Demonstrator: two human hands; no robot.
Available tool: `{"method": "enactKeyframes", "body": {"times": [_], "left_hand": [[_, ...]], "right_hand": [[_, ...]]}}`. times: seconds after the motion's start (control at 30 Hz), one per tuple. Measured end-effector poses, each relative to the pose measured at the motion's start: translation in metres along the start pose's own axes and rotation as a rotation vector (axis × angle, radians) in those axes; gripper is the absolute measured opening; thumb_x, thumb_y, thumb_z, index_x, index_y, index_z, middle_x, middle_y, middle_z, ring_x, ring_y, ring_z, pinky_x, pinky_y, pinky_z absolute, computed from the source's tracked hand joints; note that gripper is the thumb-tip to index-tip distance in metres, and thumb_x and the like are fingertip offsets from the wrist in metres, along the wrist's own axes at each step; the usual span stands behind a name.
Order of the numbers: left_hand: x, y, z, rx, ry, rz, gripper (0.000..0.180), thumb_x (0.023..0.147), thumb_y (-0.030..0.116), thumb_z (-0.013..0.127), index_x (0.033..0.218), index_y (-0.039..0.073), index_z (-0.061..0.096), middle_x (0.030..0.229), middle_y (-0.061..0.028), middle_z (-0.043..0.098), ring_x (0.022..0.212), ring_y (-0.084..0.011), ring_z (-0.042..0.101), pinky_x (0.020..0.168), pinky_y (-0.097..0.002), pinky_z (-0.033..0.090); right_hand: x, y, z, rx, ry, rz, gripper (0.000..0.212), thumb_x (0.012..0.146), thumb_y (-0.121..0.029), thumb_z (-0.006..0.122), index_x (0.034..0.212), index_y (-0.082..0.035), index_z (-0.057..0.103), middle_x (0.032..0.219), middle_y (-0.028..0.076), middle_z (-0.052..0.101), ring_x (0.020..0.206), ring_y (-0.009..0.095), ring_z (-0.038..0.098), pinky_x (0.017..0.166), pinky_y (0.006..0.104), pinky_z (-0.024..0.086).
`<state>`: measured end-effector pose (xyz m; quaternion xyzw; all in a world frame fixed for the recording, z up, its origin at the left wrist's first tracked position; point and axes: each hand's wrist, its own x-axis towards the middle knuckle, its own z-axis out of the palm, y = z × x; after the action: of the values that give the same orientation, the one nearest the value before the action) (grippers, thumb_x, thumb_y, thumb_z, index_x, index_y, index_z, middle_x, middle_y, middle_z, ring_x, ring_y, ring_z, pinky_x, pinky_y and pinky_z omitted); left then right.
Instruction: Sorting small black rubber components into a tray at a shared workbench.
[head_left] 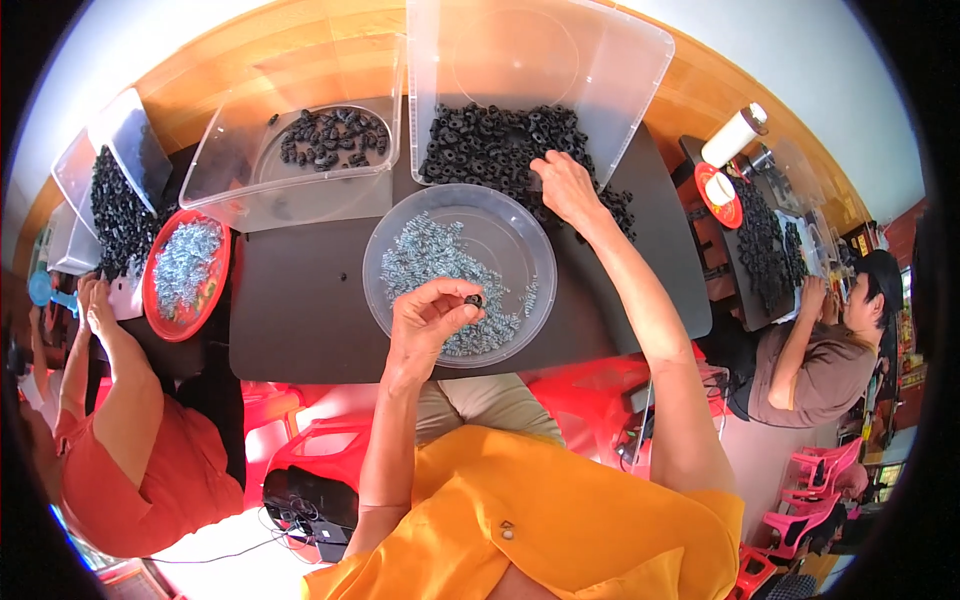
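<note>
My left hand (pixel 428 322) is closed in a pinch on a small black plastic part (pixel 474 300), above a round clear tray (pixel 545 270). Silvery-blue coil springs (pixel 440 255) lie heaped in the tray, mostly toward its left and near side. Farther off, my right hand (pixel 568 188) reaches to the mouth of a clear plastic box (pixel 610 60) tipped toward me. Its fingers are curled in at the edge of the black parts (pixel 490 145) piled there. Whatever those fingertips hold is hidden. Some black parts have spilled onto the dark table (pixel 300 300).
Another clear box (pixel 225 170) at the far left holds fewer black parts. Beside it stands a red basin (pixel 160 318) of springs, near a person in red (pixel 150 470). At right, a person in brown (pixel 810 375) works at another table with black parts. Red chairs (pixel 590 405) stand nearby.
</note>
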<state>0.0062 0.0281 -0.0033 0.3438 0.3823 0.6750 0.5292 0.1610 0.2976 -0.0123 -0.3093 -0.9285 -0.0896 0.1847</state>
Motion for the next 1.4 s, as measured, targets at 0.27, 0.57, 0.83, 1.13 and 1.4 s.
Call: {"method": "enactKeyframes", "body": {"times": [0.27,0.57,0.83,1.13,1.4], "left_hand": [[-0.002,0.003,-0.001,0.013,0.008,0.036,0.021,0.077,-0.008,0.064,0.095,0.001,0.064,0.092,-0.0048,0.061,0.084,-0.0120,0.059,0.077,-0.0271,0.052],[-0.010,0.002,0.007,0.007,0.059,0.024,0.020,0.076,-0.007,0.065,0.096,-0.001,0.063,0.092,-0.0059,0.061,0.084,-0.0122,0.059,0.076,-0.0260,0.052],[-0.016,-0.003,0.004,0.021,0.079,0.030,0.022,0.075,-0.007,0.067,0.095,-0.001,0.063,0.091,-0.0051,0.062,0.082,-0.0114,0.060,0.073,-0.0228,0.051],[-0.015,-0.002,0.001,0.031,0.062,0.065,0.021,0.074,-0.009,0.066,0.093,-0.001,0.064,0.090,-0.0049,0.060,0.083,-0.0117,0.060,0.073,-0.0217,0.051],[-0.015,0.000,0.003,0.090,0.068,0.087,0.019,0.075,-0.013,0.062,0.091,-0.002,0.064,0.091,-0.0054,0.059,0.084,-0.0130,0.061,0.075,-0.0224,0.051]], "right_hand": [[-0.038,-0.052,-0.057,1.664,-0.058,0.608,0.015,0.082,-0.004,0.061,0.095,0.001,0.065,0.082,0.008,0.065,0.072,0.012,0.062,0.066,0.0239,0.053],[-0.083,-0.115,-0.091,1.866,-0.257,0.555,0.018,0.082,-0.001,0.060,0.099,0.003,0.064,0.093,0.013,0.066,0.084,0.019,0.065,0.077,0.0288,0.054],[-0.089,-0.142,-0.108,1.681,-0.185,0.401,0.016,0.081,0.002,0.060,0.097,0.006,0.064,0.092,0.010,0.061,0.081,0.019,0.065,0.074,0.0268,0.054],[-0.087,-0.154,-0.108,1.489,-0.101,0.289,0.016,0.082,0.005,0.059,0.098,0.004,0.064,0.089,0.010,0.061,0.078,0.015,0.064,0.072,0.0242,0.055],[-0.087,-0.161,-0.112,1.222,-0.007,0.211,0.018,0.079,0.009,0.060,0.095,0.002,0.065,0.086,0.011,0.062,0.076,0.015,0.065,0.070,0.0238,0.055]]}}
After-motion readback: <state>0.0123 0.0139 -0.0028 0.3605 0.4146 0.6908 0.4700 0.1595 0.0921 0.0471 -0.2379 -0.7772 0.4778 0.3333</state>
